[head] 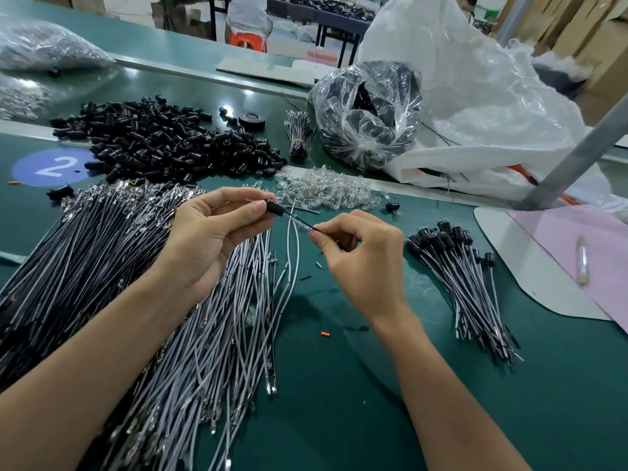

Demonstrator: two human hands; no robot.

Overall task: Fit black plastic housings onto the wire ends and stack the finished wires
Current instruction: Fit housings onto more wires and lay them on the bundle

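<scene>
My left hand (210, 232) pinches a black plastic housing (274, 208) between thumb and fingertips above the table. My right hand (356, 256) pinches the end of thin white wires (293, 253) just to the right of the housing; the wires loop down to the table. A big heap of loose black housings (163, 137) lies at the back left. Bare grey-white wires (217, 334) fan out under my left arm, with darker wires (78, 253) further left. The stack of finished wires with housings (458, 266) lies at the right.
A pile of small clear bulbs (326, 190) sits behind my hands. A clear bag of black parts (367, 113) and a large white bag (475, 96) stand at the back right. A tied wire bundle (299, 137) and pink sheet (577, 246) lie nearby. A metal post (577, 154) slants at right.
</scene>
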